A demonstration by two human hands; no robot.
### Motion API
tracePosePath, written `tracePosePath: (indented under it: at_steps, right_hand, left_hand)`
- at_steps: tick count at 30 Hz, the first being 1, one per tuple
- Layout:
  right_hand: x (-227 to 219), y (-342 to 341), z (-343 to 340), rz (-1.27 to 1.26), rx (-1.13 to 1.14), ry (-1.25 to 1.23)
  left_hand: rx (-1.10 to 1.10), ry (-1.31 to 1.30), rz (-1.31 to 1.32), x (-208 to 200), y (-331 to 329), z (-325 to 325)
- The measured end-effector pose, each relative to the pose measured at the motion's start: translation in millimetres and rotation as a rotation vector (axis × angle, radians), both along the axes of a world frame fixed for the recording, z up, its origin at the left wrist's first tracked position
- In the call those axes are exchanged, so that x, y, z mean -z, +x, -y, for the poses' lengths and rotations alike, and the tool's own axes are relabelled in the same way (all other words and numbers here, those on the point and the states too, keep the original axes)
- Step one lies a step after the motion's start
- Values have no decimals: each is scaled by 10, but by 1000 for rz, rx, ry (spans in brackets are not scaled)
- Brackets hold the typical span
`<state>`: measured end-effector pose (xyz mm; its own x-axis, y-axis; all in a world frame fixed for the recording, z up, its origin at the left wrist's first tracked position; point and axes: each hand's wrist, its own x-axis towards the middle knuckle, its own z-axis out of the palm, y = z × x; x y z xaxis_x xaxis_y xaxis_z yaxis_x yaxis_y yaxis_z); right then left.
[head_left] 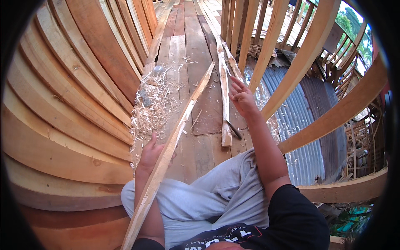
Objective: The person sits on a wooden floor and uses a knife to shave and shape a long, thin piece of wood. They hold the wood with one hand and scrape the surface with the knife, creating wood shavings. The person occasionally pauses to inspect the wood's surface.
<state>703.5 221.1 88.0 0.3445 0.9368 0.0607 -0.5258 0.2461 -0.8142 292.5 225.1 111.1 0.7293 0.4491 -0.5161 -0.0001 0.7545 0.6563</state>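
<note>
A long, pale, rough-shaved wooden strip (179, 125) slants from beside my lap up over the floorboards. My left hand (152, 154) is at its lower half, thumb raised on one side and fingertips just showing on the other; the strip covers the rest of the fingers. My right hand (242, 96) is lifted on the right, its fingers stretched out, beside other long wooden strips (225, 96) lying on the boards. Across the near part of those strips lies a dark narrow object (234, 130), whose kind I cannot make out.
Curled wood shavings (152, 110) heap on the left of the plank floor (204, 114), with a small clear container (158, 70) by them. Upright boards (79, 91) line the left. Wooden railing posts (291, 62) rise on the right, above a corrugated metal roof (291, 121).
</note>
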Motion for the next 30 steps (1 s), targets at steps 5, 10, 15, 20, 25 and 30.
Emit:
tracePosePath:
  at_steps: [5,10,15,20,25,30]
  right_hand:
    - [-19,-312,-60,-56,-33,-75]
    - [46,-503,-103,123,-34,-66]
    - [31,-518,-100,311,-38,-95]
    - [154,-442,-152,506,7,-43]
    - [96,-483,-89,561,-3,-156]
    - [-66,-551,-17,341,-95,-229]
  left_hand:
    - [-27,12,-83,-5,15,12]
    - [-24,-26,-22,4,-18,1]
    - [-6,-21,31,21,-39,-10]
    - [-14,-2,4,60,-47,-25]
    - [-12,7,-7,65,-60,-24]
    - [-15,11,-12,92,-59,-30]
